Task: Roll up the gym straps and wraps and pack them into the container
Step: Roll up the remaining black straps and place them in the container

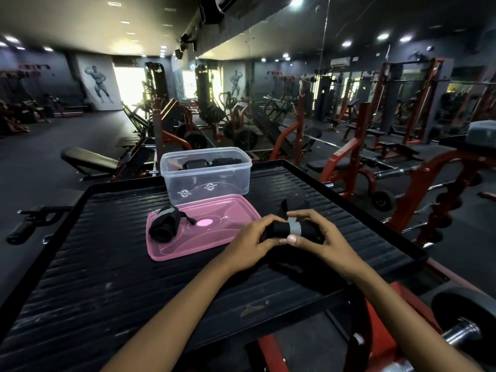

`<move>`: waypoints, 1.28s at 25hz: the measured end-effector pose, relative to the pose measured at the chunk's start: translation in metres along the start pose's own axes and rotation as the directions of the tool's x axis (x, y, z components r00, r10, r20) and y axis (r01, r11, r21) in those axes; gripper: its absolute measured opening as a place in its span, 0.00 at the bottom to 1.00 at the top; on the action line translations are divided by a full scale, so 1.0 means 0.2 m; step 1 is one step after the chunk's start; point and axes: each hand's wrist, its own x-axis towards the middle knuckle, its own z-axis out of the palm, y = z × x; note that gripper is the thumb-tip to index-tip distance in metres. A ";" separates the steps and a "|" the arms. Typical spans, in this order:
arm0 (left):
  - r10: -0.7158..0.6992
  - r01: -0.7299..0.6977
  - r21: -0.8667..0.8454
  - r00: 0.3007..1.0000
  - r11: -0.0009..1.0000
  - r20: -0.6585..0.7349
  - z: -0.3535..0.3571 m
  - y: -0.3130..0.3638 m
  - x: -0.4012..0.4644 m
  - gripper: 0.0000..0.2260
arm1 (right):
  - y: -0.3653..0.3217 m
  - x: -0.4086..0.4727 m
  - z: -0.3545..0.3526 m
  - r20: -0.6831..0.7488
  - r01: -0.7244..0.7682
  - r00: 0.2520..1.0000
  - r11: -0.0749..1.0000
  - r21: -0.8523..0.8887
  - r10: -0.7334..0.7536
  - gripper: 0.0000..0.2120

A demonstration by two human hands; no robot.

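Observation:
A black wrap with a grey stripe [288, 229] is partly rolled between both my hands over the black ribbed platform [107, 264]. My left hand [249, 242] grips its left end and my right hand [322, 234] grips its right end. The loose tail of the wrap [294, 204] lies on the platform beyond my fingers. A second rolled black and grey wrap [165, 224] rests on the left part of the pink lid [214, 237]. Behind the lid stands the clear plastic container [206, 175], open, with dark rolled straps [209, 165] inside.
The platform has a raised rim [357, 210] along its edges. A black handle [24, 226] sticks out at the left. Red gym machines [442, 183] and a bench [88, 161] stand around, with a weight plate [464, 312] at lower right.

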 end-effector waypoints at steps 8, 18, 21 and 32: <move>-0.134 0.150 -0.062 0.967 0.987 0.216 0.03 -0.02 -0.01 0.18 | -0.01 -0.01 0.02 0.109 -0.008 0.994 0.993 -0.115 0.021 0.22; -0.009 0.015 -0.065 0.996 0.998 0.087 0.02 -0.05 -0.01 0.23 | 0.03 -0.05 -0.03 -0.040 -0.125 0.992 0.988 -0.092 0.121 0.13; -0.019 0.026 -0.069 0.994 0.997 0.108 0.02 -0.04 0.00 0.21 | 0.04 -0.06 -0.03 -0.047 -0.154 0.987 0.987 -0.050 0.151 0.15; 0.016 -0.014 -0.017 0.995 1.000 0.102 0.02 -0.04 -0.01 0.28 | 0.05 -0.06 -0.03 -0.056 -0.084 0.995 0.995 -0.046 0.082 0.16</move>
